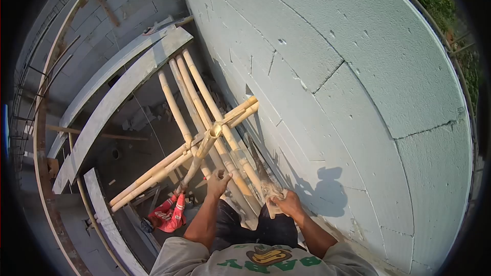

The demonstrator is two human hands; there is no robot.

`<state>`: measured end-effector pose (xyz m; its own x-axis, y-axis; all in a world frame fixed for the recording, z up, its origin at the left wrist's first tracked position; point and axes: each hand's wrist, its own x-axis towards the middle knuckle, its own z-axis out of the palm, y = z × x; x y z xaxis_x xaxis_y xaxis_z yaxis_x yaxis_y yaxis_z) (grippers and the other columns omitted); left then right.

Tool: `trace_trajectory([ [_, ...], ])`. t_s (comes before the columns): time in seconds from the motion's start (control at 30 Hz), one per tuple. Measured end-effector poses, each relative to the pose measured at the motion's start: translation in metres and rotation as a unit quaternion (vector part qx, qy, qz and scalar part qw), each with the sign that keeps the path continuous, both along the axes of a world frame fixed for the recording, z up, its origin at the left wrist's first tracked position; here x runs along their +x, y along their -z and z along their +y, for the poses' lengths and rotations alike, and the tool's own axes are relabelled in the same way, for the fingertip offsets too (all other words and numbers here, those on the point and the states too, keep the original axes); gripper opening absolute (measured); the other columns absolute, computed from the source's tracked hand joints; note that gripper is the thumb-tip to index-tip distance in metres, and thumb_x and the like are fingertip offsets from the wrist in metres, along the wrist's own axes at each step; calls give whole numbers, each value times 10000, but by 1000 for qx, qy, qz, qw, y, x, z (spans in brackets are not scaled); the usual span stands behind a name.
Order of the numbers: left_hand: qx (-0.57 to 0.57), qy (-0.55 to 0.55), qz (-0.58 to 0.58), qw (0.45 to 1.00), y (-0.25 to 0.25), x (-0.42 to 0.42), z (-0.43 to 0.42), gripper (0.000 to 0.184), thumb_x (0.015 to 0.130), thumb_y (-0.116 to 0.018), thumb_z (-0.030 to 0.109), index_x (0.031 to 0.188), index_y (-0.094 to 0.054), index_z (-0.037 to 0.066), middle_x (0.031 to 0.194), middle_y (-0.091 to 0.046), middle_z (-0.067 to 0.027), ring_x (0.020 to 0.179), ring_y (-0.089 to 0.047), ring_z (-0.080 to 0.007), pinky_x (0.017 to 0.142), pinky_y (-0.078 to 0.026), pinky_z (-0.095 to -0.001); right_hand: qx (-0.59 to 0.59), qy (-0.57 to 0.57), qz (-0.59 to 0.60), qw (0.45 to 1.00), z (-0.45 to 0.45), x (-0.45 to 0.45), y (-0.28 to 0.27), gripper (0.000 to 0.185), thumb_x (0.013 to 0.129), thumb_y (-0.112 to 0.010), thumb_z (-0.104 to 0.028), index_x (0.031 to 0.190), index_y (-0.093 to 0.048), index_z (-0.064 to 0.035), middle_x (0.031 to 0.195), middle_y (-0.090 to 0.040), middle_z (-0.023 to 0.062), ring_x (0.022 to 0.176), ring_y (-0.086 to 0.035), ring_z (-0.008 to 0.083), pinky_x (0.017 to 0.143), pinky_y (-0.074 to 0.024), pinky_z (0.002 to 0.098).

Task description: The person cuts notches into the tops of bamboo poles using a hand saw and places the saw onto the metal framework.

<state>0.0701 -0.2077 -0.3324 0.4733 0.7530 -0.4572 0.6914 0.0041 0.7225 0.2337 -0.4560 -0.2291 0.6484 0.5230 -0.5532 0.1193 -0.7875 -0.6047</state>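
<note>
My right hand is wrapped round the handle of a hand saw, whose dusty blade points up and away beside the block wall. My left hand is raised over the bamboo poles with its fingers curled; what it holds, if anything, is too small to make out. Several bamboo poles run away from my legs, and others cross them near an upright pole.
A tall light block wall rises on the right. Long pale planks lie at the left. Below, a person in a red shirt reaches to the upright pole. Rebar and a wooden beam stand far left.
</note>
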Motion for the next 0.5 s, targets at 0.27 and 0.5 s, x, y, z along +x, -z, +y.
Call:
trace_trajectory([
  [0.27, -109, 69, -52, 990, -80, -29, 33, 668, 840, -769, 452, 1224, -644, -81, 1147, -708, -229, 1084, -685, -291, 964, -513, -369, 160, 34, -94, 982, 39, 34, -106, 423, 844, -766, -228, 1139, -680, 62, 999, -744, 173, 867, -690, 210, 816, -535, 336],
  [0.5, -98, 81, -150, 980, -150, -32, 75, 626, 872, -755, 440, 1219, -639, -68, 1096, -715, -159, 1012, -672, -231, 921, -511, -345, 327, 56, -152, 931, 88, 30, -280, 318, 858, -766, -191, 1084, -701, 24, 910, -741, 162, 791, -686, 217, 765, -535, 338],
])
